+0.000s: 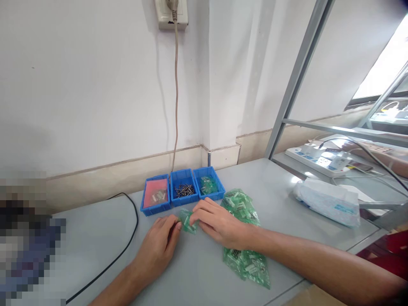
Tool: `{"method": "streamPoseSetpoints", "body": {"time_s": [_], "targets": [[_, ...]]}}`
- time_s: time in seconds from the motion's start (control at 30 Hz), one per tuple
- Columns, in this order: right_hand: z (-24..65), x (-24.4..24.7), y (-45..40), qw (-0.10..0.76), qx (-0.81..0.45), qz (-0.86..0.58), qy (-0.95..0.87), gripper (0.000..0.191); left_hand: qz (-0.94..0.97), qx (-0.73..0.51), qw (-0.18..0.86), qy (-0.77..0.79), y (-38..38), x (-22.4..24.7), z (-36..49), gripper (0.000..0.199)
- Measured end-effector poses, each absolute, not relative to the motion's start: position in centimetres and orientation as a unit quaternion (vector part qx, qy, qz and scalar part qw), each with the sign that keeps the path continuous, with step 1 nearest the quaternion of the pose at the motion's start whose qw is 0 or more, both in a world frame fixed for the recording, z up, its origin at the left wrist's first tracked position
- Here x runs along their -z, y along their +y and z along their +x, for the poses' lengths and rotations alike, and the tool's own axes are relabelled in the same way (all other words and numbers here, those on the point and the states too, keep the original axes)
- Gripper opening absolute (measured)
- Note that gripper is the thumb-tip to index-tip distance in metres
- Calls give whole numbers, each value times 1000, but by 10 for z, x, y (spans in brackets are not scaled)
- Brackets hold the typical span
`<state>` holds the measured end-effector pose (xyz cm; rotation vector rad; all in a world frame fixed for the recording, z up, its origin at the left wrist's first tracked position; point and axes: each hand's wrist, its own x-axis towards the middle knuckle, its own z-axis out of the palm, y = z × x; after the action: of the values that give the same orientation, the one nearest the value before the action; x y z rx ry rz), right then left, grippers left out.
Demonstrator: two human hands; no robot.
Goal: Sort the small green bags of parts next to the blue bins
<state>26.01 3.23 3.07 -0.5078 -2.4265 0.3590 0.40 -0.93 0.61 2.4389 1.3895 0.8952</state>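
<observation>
A small green plastic bag (188, 222) is held between my two hands just in front of the blue bins. My left hand (160, 237) pinches its left edge between thumb and fingers. On its other side, my right hand (217, 222) has its fingers curled on the bag; the fingertips are partly hidden. Beneath and beside my right forearm lies a pile of green bags (239, 204) with pale and metallic pieces inside. Screws (185, 190) fill the bottom of the middle blue bin (175, 201).
The left blue bin (156, 210) holds a pink sheet and a clear bag of pieces; the right blue bin (213, 196) holds green bags. A black cable (132, 236) crosses the table's left. Rightward are a tissue pack (328, 202), a metal frame (298, 80) and power strips (318, 159).
</observation>
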Motion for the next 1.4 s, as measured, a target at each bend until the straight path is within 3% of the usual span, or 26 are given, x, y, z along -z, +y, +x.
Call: {"method": "streamPoseSetpoints", "body": {"time_s": [0.17,0.5,0.83,0.97,1.2,1.4], "targets": [[260,-27,34,333,-160,-205,-907,19,826,-297,136,460,-10,-5,2,23],[260,-28,34,383,-172,-215,-882,17,834,-297,155,439,-11,-2,1,38],[260,-27,36,353,-160,-238,-891,14,812,-296,168,475,-11,0,-2,35],[260,-26,35,341,-165,-241,-893,20,826,-303,144,454,-10,6,-3,33],[261,-27,31,363,-239,-281,-856,22,833,-333,110,429,-8,11,-4,50],[263,-30,30,350,-214,-248,-878,23,842,-334,90,414,-8,10,-1,51]]}}
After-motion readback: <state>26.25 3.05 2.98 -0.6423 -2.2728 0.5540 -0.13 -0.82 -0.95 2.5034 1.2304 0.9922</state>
